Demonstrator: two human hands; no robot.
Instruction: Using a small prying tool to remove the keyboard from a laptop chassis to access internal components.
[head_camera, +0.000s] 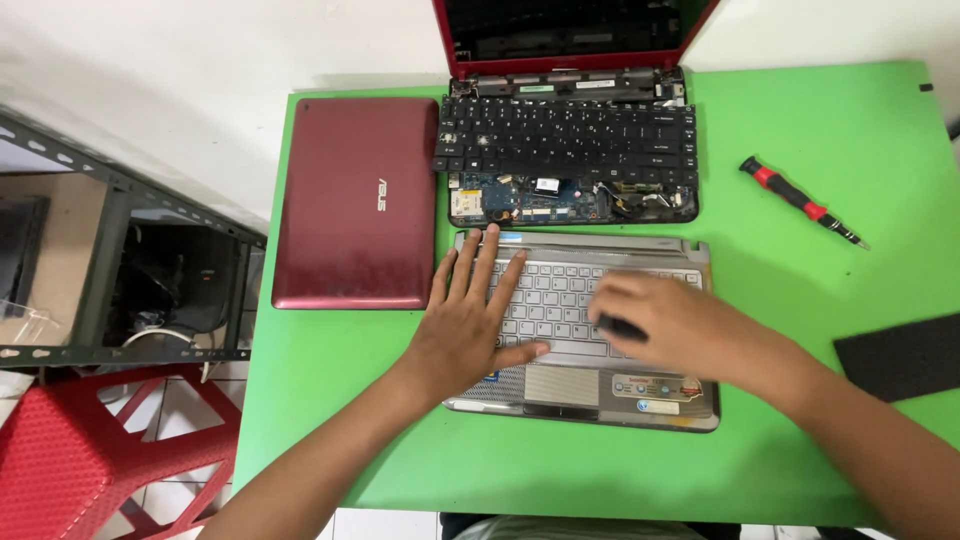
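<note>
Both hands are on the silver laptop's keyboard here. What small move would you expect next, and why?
Probably working the dark tool in the right hand under a keyboard edge of the silver laptop base. The left hand lies flat on the keys, as if bracing, and the right hand is blurred, so the tool's exact contact is unclear.

there is one view only, from a camera on the person's head, looking almost straight down at a green table (800, 150) from close above. the far edge of the table lies at the top of the picture, the person's own forearms come in from the bottom. the left hand (470, 320) and right hand (670, 325) sit near the middle. floor and a red stool (90, 450) show at the left
</note>
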